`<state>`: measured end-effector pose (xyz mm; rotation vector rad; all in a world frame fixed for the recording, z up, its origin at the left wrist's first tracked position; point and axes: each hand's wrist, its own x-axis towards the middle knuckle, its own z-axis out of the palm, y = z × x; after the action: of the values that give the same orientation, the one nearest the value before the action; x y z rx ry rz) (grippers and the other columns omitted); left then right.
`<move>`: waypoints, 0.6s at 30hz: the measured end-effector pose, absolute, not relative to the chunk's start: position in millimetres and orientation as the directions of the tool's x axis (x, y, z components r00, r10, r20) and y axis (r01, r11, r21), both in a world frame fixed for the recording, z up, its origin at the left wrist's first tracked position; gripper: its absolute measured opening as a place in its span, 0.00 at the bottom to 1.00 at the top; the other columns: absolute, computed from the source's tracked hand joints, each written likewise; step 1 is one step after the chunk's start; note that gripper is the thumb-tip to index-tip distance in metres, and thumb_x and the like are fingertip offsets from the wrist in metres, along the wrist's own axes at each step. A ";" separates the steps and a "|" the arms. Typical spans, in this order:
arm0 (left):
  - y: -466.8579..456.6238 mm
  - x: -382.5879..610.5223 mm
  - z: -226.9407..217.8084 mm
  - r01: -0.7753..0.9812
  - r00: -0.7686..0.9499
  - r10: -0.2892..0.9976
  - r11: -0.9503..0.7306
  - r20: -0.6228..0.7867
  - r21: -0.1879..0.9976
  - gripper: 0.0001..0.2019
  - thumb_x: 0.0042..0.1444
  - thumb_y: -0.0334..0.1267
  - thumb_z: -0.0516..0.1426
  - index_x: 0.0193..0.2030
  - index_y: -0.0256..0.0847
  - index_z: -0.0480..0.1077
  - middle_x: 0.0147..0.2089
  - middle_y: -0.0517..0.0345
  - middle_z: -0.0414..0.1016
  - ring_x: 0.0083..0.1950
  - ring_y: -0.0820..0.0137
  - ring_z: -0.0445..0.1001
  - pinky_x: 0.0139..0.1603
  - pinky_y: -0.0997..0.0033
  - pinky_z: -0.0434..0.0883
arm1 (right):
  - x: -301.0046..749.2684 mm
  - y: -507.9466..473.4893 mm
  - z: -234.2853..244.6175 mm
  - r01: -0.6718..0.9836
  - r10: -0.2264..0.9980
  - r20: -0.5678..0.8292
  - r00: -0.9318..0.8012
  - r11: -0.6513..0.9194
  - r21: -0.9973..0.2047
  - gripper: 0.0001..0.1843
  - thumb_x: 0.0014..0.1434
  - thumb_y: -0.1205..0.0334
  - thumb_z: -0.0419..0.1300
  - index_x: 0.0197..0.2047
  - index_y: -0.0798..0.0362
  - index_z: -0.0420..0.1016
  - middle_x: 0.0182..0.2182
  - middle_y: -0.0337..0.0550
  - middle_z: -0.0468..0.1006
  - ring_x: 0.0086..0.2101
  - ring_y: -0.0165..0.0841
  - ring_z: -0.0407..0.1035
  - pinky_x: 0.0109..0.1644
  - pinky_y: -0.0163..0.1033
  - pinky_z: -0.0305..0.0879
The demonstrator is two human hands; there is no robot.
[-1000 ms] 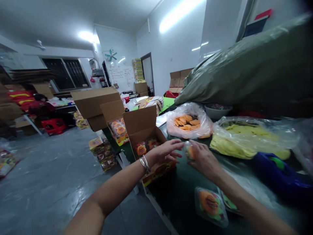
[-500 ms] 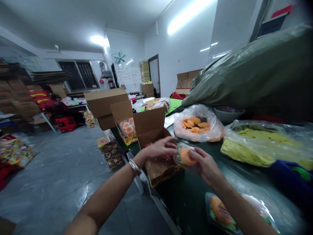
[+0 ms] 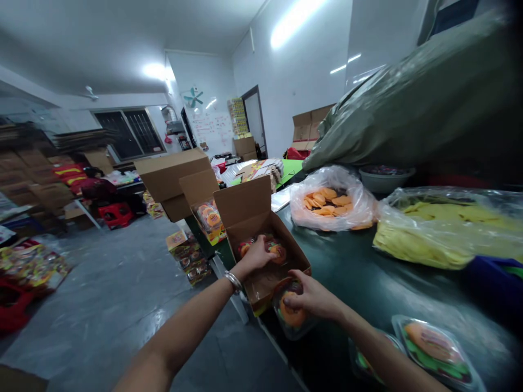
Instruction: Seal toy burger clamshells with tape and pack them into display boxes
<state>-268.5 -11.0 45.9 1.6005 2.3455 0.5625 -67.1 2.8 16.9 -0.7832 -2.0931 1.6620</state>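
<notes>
Head-worn view, facing forward and down, hands [image 3: 256,255] close

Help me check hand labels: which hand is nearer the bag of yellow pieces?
Right. The right hand, holding a clear pack by the open box, is left of the bag of yellow pieces and lower in view; the left hand is inside the box, farther left.

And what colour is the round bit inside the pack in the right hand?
Orange. The round bit shows best in the head view, through the clear pack.
</notes>
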 end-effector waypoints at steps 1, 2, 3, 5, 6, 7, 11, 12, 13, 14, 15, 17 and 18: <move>-9.0 -270.6 44.7 0.824 -0.373 0.928 0.325 0.013 0.464 0.18 0.59 0.41 0.58 0.54 0.36 0.65 0.47 0.51 0.72 0.42 0.66 0.73 0.43 0.61 0.72 | -66.8 3.5 15.8 0.199 0.604 -0.063 -0.794 0.161 -0.967 0.34 0.40 0.64 0.66 0.53 0.56 0.66 0.42 0.45 0.79 0.44 0.42 0.72 0.49 0.43 0.66; -7.3 -272.1 43.1 0.814 -0.376 0.927 0.325 0.011 0.481 0.17 0.58 0.41 0.58 0.52 0.36 0.66 0.45 0.52 0.73 0.40 0.68 0.73 0.41 0.63 0.72 | -66.7 4.0 15.0 0.195 0.592 -0.063 -0.804 0.163 -0.967 0.33 0.41 0.64 0.65 0.53 0.57 0.66 0.41 0.45 0.80 0.43 0.41 0.73 0.47 0.42 0.67; -6.0 -272.7 41.1 0.806 -0.376 0.927 0.321 0.012 0.497 0.17 0.57 0.41 0.59 0.50 0.36 0.66 0.43 0.54 0.73 0.38 0.69 0.73 0.39 0.66 0.72 | -66.9 4.3 14.2 0.191 0.582 -0.062 -0.811 0.163 -0.968 0.32 0.42 0.65 0.64 0.52 0.57 0.66 0.40 0.44 0.80 0.41 0.40 0.73 0.46 0.41 0.68; -5.4 -271.0 36.2 0.798 -0.371 0.928 0.303 0.028 0.520 0.17 0.52 0.41 0.62 0.46 0.35 0.67 0.41 0.56 0.72 0.37 0.70 0.72 0.38 0.69 0.70 | -68.5 4.9 12.5 0.187 0.573 -0.059 -0.817 0.166 -0.968 0.30 0.43 0.65 0.63 0.52 0.57 0.65 0.38 0.43 0.80 0.40 0.39 0.74 0.44 0.40 0.68; -6.0 -268.7 33.6 0.798 -0.368 0.929 0.292 0.043 0.527 0.18 0.49 0.40 0.64 0.45 0.36 0.66 0.40 0.57 0.72 0.37 0.70 0.71 0.38 0.70 0.69 | -69.6 5.2 11.4 0.187 0.572 -0.058 -0.818 0.169 -0.968 0.30 0.43 0.66 0.64 0.51 0.57 0.66 0.37 0.43 0.80 0.39 0.38 0.74 0.43 0.39 0.68; -7.1 -265.7 31.5 0.799 -0.367 0.928 0.281 0.061 0.532 0.20 0.47 0.40 0.64 0.45 0.36 0.66 0.40 0.58 0.72 0.38 0.70 0.70 0.39 0.71 0.68 | -70.9 5.7 10.2 0.186 0.570 -0.058 -0.820 0.170 -0.968 0.29 0.43 0.66 0.64 0.51 0.57 0.66 0.37 0.42 0.80 0.39 0.38 0.74 0.42 0.39 0.68; -10.6 -255.0 33.4 0.814 -0.364 0.922 0.244 0.135 0.527 0.20 0.46 0.37 0.62 0.46 0.38 0.63 0.41 0.58 0.72 0.39 0.69 0.70 0.41 0.72 0.67 | -74.0 8.0 4.9 0.181 0.566 -0.057 -0.822 0.166 -0.969 0.28 0.43 0.66 0.63 0.50 0.56 0.67 0.37 0.41 0.80 0.37 0.37 0.74 0.39 0.37 0.68; -10.2 -255.1 38.1 0.818 -0.365 0.919 0.239 0.150 0.523 0.19 0.47 0.36 0.61 0.47 0.39 0.63 0.42 0.58 0.72 0.40 0.69 0.70 0.41 0.72 0.67 | -73.9 8.5 3.9 0.184 0.574 -0.057 -0.817 0.166 -0.969 0.28 0.43 0.66 0.64 0.50 0.56 0.67 0.37 0.41 0.80 0.38 0.37 0.74 0.39 0.37 0.68; -9.1 -257.1 44.8 0.823 -0.367 0.916 0.238 0.163 0.516 0.19 0.49 0.35 0.60 0.48 0.39 0.63 0.43 0.57 0.72 0.41 0.69 0.70 0.42 0.71 0.67 | -73.5 8.8 3.0 0.188 0.583 -0.057 -0.810 0.167 -0.968 0.29 0.42 0.66 0.64 0.50 0.56 0.67 0.37 0.41 0.80 0.38 0.37 0.74 0.39 0.37 0.67; -7.3 -260.6 53.2 0.828 -0.370 0.913 0.239 0.174 0.507 0.19 0.50 0.35 0.59 0.49 0.39 0.62 0.44 0.56 0.72 0.42 0.68 0.70 0.43 0.70 0.67 | -72.9 9.0 2.2 0.193 0.593 -0.058 -0.803 0.167 -0.967 0.29 0.42 0.66 0.65 0.50 0.56 0.67 0.37 0.41 0.80 0.39 0.38 0.74 0.40 0.37 0.67; -5.1 -265.5 62.7 0.835 -0.369 0.912 0.242 0.178 0.494 0.19 0.52 0.35 0.59 0.51 0.39 0.62 0.45 0.55 0.72 0.43 0.67 0.70 0.44 0.69 0.68 | -72.2 9.0 1.5 0.196 0.601 -0.059 -0.797 0.165 -0.966 0.30 0.41 0.66 0.65 0.50 0.55 0.67 0.37 0.41 0.80 0.39 0.38 0.73 0.40 0.37 0.67; 0.2 -276.6 82.7 0.860 -0.330 0.931 0.229 0.155 0.455 0.18 0.54 0.36 0.58 0.52 0.37 0.63 0.46 0.52 0.72 0.44 0.66 0.71 0.46 0.64 0.69 | -71.1 8.2 0.3 0.199 0.604 -0.068 -0.794 0.153 -0.968 0.31 0.41 0.66 0.65 0.51 0.55 0.67 0.35 0.39 0.80 0.38 0.37 0.73 0.39 0.37 0.67; 3.1 -281.5 91.6 0.877 -0.284 0.951 0.207 0.122 0.433 0.17 0.56 0.37 0.59 0.51 0.36 0.64 0.46 0.52 0.72 0.44 0.65 0.72 0.46 0.62 0.69 | -70.7 7.4 -0.2 0.198 0.598 -0.076 -0.798 0.140 -0.970 0.31 0.42 0.66 0.64 0.52 0.55 0.65 0.33 0.39 0.80 0.36 0.36 0.74 0.38 0.36 0.67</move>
<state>-281.5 3.1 91.6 1.7650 2.3019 0.6403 -70.7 7.4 -0.2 -0.7690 -2.0947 1.6999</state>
